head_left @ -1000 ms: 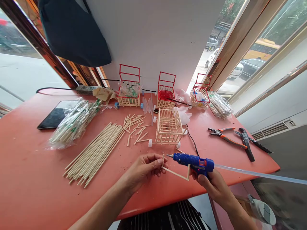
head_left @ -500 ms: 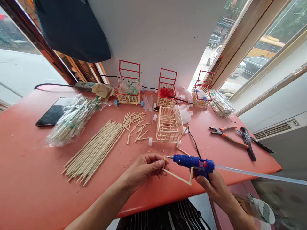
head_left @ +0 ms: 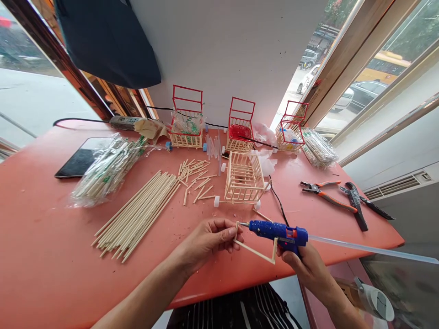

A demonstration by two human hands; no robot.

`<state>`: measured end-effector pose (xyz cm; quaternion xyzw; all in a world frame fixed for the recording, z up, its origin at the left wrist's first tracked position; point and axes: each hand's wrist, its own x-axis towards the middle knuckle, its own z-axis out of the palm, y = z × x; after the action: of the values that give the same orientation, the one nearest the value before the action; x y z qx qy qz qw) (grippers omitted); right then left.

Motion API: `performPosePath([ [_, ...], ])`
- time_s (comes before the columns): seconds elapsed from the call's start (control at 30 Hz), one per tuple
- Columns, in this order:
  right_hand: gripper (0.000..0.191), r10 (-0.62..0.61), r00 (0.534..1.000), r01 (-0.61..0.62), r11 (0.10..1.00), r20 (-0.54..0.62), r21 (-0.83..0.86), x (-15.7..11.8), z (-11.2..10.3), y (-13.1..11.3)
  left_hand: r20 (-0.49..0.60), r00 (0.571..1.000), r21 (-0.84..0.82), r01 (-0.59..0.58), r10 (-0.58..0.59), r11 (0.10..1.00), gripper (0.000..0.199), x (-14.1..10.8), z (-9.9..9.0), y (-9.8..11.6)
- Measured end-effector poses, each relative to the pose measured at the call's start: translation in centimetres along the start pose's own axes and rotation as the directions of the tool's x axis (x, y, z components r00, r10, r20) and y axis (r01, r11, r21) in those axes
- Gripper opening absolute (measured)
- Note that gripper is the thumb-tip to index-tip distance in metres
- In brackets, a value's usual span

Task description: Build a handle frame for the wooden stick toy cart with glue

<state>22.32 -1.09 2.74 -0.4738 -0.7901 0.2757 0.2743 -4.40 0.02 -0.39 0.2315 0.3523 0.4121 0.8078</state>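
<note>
My left hand (head_left: 214,238) pinches one end of a U-shaped frame of thin wooden sticks (head_left: 255,251) above the front of the table. In my right hand (head_left: 303,261) is a blue glue gun (head_left: 270,230), its nozzle pointing left at the frame's upper left tip. A long clear glue stick (head_left: 370,250) juts from the back of the gun. The frame's right end stands up beside the gun. Just beyond my hands sits a small cart of wooden sticks (head_left: 244,178) with white wheels.
Long sticks (head_left: 137,214) and short cut pieces (head_left: 195,176) lie left of centre. Three red-trimmed carts (head_left: 187,132) stand at the back. Pliers (head_left: 325,194) and a black tool (head_left: 356,205) lie right. Bagged sticks (head_left: 106,171) and a tablet (head_left: 77,160) are left.
The view has shifted slightly, so the scene sits a little further right. My hands, the frame and the glue gun keep nearly the same positions relative to each other.
</note>
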Motion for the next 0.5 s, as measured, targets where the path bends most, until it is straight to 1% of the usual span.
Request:
performPosePath([
  [0.27,0.052,0.016,1.000,-0.016,1.000,0.005,0.002,0.07,0.21,-0.09,-0.002,1.000,-0.008,0.009,-0.009,1.000,0.041,0.01,0.03,0.11],
  [0.5,0.052,0.015,1.000,-0.015,1.000,0.017,-0.003,0.21,0.09,-0.78,-0.015,1.000,-0.008,0.019,-0.019,1.000,0.042,0.03,0.21,0.24],
])
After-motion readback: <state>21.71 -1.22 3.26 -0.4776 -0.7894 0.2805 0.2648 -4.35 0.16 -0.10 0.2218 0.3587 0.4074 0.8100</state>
